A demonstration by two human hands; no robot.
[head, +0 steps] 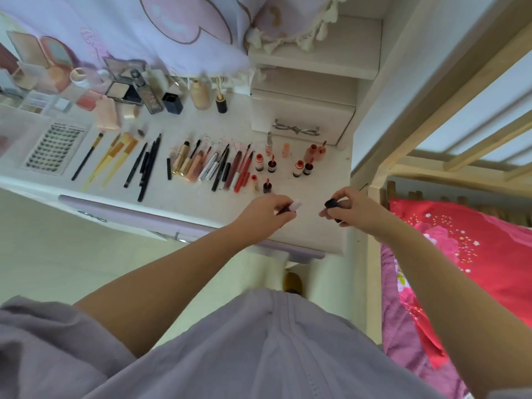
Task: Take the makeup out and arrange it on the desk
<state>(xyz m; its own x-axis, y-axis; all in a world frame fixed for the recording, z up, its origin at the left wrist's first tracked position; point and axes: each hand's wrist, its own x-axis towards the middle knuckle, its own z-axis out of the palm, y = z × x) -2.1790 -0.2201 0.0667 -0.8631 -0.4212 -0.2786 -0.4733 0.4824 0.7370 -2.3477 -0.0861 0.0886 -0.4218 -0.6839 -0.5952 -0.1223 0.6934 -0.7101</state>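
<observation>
Lilac cotton shirt (soft); left hand pinches glossy tube.

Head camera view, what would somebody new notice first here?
Probably the rows of makeup laid out on the white desk: brushes to the left, lip products in the middle. Near its front edge, the left hand holds a small tube and the right hand a dark cap. A red floral blanket glows on the right.

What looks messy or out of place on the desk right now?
Mostly orderly rows. One oddity: faint reddish scribble marks stain the desk behind the lip pencils, like swatch smears. The small bottles by the drawer stand scattered, not lined up.
</observation>
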